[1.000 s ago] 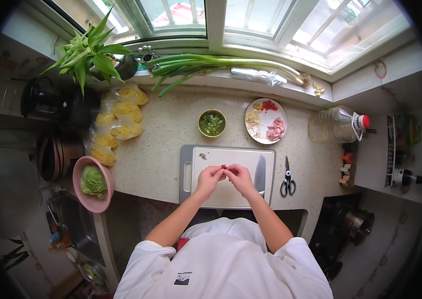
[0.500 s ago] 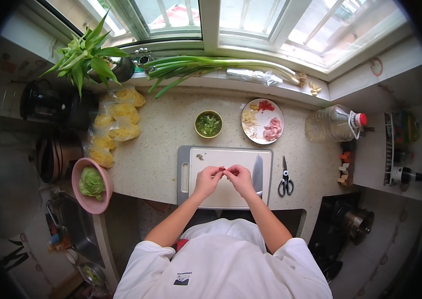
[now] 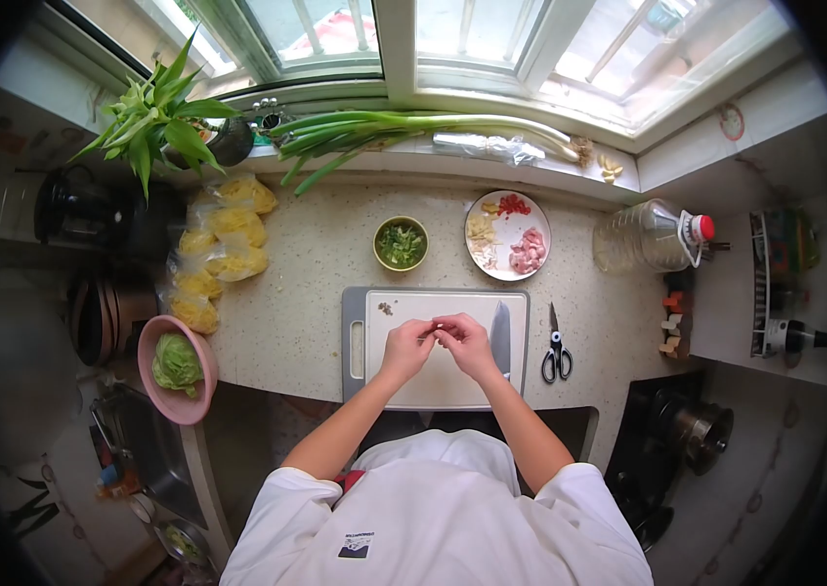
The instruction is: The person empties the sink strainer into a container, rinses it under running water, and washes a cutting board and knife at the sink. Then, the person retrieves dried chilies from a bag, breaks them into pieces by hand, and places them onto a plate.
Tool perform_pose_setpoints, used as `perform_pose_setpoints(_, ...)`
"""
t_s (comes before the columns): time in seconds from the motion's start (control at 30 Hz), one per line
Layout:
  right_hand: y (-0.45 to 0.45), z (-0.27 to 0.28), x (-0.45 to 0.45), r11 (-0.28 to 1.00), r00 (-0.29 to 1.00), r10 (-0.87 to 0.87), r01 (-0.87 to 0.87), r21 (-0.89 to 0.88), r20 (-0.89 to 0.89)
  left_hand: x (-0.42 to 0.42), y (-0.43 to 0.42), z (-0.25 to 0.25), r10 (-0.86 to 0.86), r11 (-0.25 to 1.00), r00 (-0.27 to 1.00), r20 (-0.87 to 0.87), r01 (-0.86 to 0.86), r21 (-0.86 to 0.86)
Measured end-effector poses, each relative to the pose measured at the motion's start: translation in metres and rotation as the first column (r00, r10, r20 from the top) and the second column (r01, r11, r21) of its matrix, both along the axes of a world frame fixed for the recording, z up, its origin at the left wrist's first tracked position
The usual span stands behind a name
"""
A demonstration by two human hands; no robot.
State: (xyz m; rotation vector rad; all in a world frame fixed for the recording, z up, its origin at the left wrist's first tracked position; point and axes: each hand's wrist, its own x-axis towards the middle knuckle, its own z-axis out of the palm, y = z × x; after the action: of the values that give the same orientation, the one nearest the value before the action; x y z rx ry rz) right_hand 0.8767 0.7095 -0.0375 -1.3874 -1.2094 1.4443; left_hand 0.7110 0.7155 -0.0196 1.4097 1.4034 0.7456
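Above the white cutting board (image 3: 433,386) with a grey edge, my left hand (image 3: 407,346) and my right hand (image 3: 464,342) meet at the fingertips. Both pinch a small dark red piece, mostly hidden by the fingers; its kind cannot be made out. A knife (image 3: 501,337) lies on the board just right of my right hand, its handle end partly behind my forearm. Small brownish bits (image 3: 385,309) sit at the board's upper left. Beyond the board stand a bowl of chopped greens (image 3: 401,243) and a white plate (image 3: 503,259) with red, pale and pink chopped piles.
Scissors (image 3: 556,347) lie right of the board. A large oil bottle (image 3: 643,237) stands at the back right, bagged yellow noodles (image 3: 235,225) at the left. A pink bowl (image 3: 189,405) holds lettuce near the sink (image 3: 154,449). Green onions (image 3: 384,125) rest on the windowsill.
The view has shifted slightly, so the counter things appear a little further left. My fingertips still meet, now covering more of the red piece.
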Motion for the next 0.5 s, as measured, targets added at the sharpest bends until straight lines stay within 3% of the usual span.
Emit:
perform_pose_setpoints(0.23, 0.002, 0.003, 0.003, 0.999, 0.998, 0.017, -0.020, 0.051, 0.054, 0.000, 0.007, 0.007, -0.038, 0.999, 0.999, -0.007, 0.038, -0.008)
perform_pose_setpoints(0.33, 0.004, 0.008, 0.003, 0.997, 0.994, -0.065, 0.062, -0.043, -0.088, -0.001, 0.013, 0.012, -0.022, 0.999, 1.000, 0.022, 0.023, -0.032)
perform_pose_setpoints(0.5, 0.012, 0.016, 0.011, 0.999, 0.995, 0.040, -0.038, 0.021, -0.091, -0.003, 0.019, 0.011, -0.035, 0.999, 0.998, 0.059, 0.037, -0.032)
